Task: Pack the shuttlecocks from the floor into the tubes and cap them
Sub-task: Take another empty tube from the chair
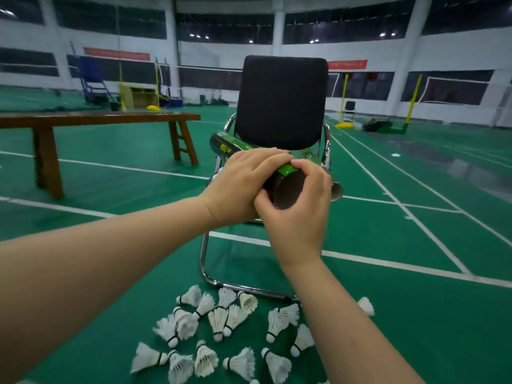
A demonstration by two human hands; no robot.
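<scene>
I hold a green and black shuttlecock tube [288, 171] in front of the black chair [281, 103], its near end facing me. My left hand [238, 184] wraps around the tube's body from the left. My right hand [302, 209] curls around the dark cap [286, 191] on the near end, fingers over the rim. A second green tube [227, 146] lies on the chair seat behind my hands, partly hidden. Several white feather shuttlecocks [221, 325] lie scattered on the green floor just below the chair's chrome base.
A brown wooden bench [105, 120] stands to the left. The chair's chrome frame [243, 288] rests on the floor beside the shuttlecock pile. White court lines cross the floor. Yellow net posts [344, 106] and another chair stand far back right.
</scene>
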